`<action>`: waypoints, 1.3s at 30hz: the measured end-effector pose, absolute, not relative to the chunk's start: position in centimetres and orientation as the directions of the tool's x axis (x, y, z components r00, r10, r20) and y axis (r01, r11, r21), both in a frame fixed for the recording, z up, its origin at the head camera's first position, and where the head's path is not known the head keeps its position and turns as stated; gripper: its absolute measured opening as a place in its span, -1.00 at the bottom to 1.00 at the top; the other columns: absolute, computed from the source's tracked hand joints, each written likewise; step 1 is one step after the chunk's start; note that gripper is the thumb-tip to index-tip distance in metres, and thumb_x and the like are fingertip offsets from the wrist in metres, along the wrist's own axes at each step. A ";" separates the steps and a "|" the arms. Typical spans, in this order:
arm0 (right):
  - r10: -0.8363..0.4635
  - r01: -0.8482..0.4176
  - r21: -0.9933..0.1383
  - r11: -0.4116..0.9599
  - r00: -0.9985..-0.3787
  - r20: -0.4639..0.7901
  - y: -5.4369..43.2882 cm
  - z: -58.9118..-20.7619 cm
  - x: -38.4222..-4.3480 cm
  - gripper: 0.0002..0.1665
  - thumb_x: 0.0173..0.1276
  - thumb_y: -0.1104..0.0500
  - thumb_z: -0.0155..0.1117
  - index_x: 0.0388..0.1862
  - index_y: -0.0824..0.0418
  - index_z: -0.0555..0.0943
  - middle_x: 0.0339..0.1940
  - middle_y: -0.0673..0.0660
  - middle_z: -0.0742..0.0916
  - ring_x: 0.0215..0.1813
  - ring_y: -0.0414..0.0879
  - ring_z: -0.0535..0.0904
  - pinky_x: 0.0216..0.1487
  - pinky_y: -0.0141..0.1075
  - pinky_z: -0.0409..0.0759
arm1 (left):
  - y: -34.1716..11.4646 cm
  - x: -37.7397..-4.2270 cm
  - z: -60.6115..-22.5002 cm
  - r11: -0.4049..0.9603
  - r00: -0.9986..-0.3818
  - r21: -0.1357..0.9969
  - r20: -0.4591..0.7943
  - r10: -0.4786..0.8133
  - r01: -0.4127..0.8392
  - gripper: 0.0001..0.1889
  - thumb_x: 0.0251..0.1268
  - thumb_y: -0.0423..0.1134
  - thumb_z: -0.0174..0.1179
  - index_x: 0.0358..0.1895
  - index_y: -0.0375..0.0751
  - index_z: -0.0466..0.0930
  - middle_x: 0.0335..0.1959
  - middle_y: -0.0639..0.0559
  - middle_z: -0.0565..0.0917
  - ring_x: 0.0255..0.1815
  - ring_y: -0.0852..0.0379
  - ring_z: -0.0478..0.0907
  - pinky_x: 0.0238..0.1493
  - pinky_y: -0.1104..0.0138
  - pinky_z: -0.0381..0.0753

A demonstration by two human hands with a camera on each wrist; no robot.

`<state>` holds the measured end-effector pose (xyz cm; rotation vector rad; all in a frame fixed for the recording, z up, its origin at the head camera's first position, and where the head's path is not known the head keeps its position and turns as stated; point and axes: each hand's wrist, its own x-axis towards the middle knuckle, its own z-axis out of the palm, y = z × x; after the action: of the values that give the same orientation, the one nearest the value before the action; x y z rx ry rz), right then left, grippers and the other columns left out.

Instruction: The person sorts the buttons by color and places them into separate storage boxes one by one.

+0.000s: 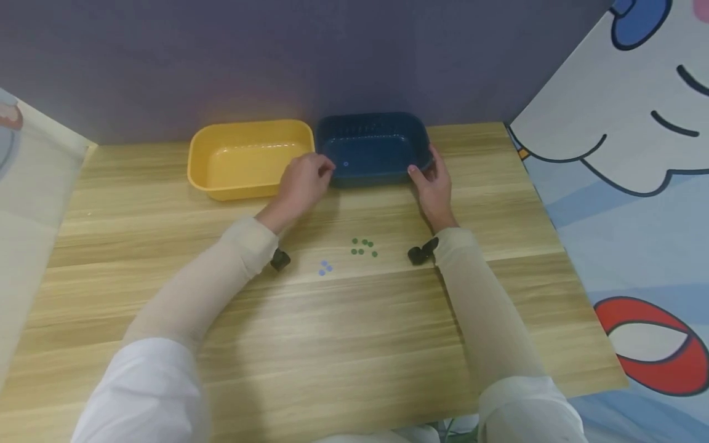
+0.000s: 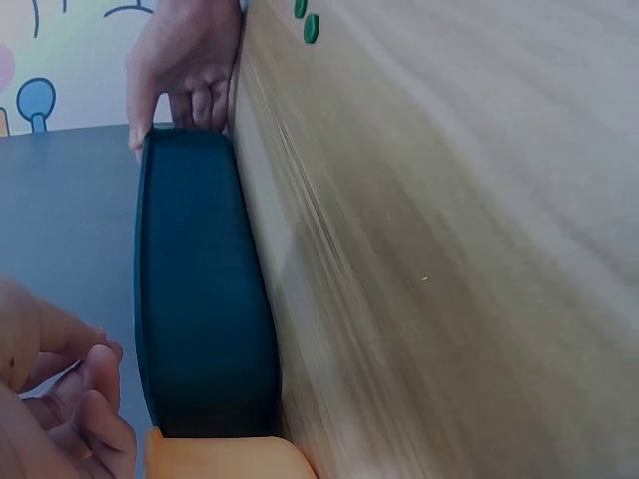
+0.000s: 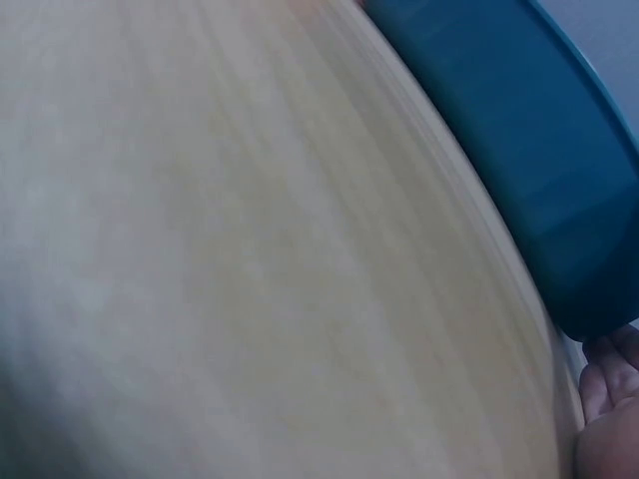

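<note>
At the back of the table, a dark blue basin [image 1: 368, 179] has its right end gripped by my right hand [image 1: 434, 191]. The right thumb lies over the rim, with the fingers along the outside wall. My left hand [image 1: 303, 183] is at the basin's front left corner, its fingers curled with the tips close together. Nothing shows between those fingers in the left wrist view. One small light-blue button [image 1: 346, 164] lies inside the basin. In front are a few light-blue buttons [image 1: 329, 268] and several green buttons [image 1: 362, 251] on the table.
A yellow basin [image 1: 244, 192] stands directly left of the blue one, partly behind my left hand. Behind both basins rises a dark grey panel [image 1: 266, 55]. A wall with cartoon drawings [image 1: 637, 240] borders the wooden table [image 1: 343, 344] on the right.
</note>
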<state>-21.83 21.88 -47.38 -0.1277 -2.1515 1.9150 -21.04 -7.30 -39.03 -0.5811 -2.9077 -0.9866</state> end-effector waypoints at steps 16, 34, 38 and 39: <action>0.250 -0.098 -0.985 0.141 -0.959 0.132 22.5 -47.4 -22.0 -0.16 0.40 0.24 0.36 0.59 0.11 0.24 0.57 0.16 0.32 0.50 -0.01 0.30 0.49 -0.31 0.25 | -8.2 -18.0 -39.6 0.707 -0.886 0.565 0.100 0.452 0.425 -0.83 0.41 -0.32 0.21 -0.07 -0.27 0.75 -0.07 -0.11 0.73 -0.24 0.01 0.63 -0.23 0.20 0.64; 0.236 -0.078 -0.993 0.093 -0.967 0.098 22.5 -46.1 -21.5 -0.15 0.39 0.31 0.34 0.59 0.16 0.22 0.59 0.18 0.28 0.56 0.01 0.23 0.50 -0.35 0.21 | -9.7 -15.9 -40.7 0.645 -0.804 0.591 0.013 0.594 0.485 -0.88 0.32 -0.36 0.28 -0.13 -0.23 0.75 -0.20 -0.01 0.69 -0.18 0.04 0.60 -0.08 0.19 0.62; 0.247 -0.089 -0.988 0.126 -0.962 0.118 22.8 -47.1 -22.1 -0.16 0.41 0.28 0.34 0.59 0.11 0.23 0.60 0.14 0.28 0.56 -0.01 0.22 0.49 -0.37 0.21 | -9.9 -15.7 -41.0 0.602 -0.751 0.605 -0.010 0.661 0.522 -0.88 0.31 -0.38 0.29 -0.15 -0.21 0.75 -0.28 0.04 0.66 -0.22 0.09 0.57 -0.09 0.21 0.61; 0.248 -0.093 -0.987 0.129 -0.961 0.123 22.8 -47.1 -22.0 -0.17 0.41 0.28 0.33 0.59 0.11 0.23 0.60 0.14 0.28 0.56 -0.02 0.22 0.49 -0.38 0.21 | -10.0 -15.6 -41.0 0.598 -0.740 0.606 -0.022 0.672 0.525 -0.87 0.30 -0.38 0.29 -0.15 -0.20 0.76 -0.29 0.05 0.65 -0.23 0.10 0.56 -0.09 0.22 0.61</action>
<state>-22.04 22.80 -47.11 -0.1522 -2.1504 1.9124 -15.62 -9.99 -41.05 -1.1564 -3.0263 -1.0079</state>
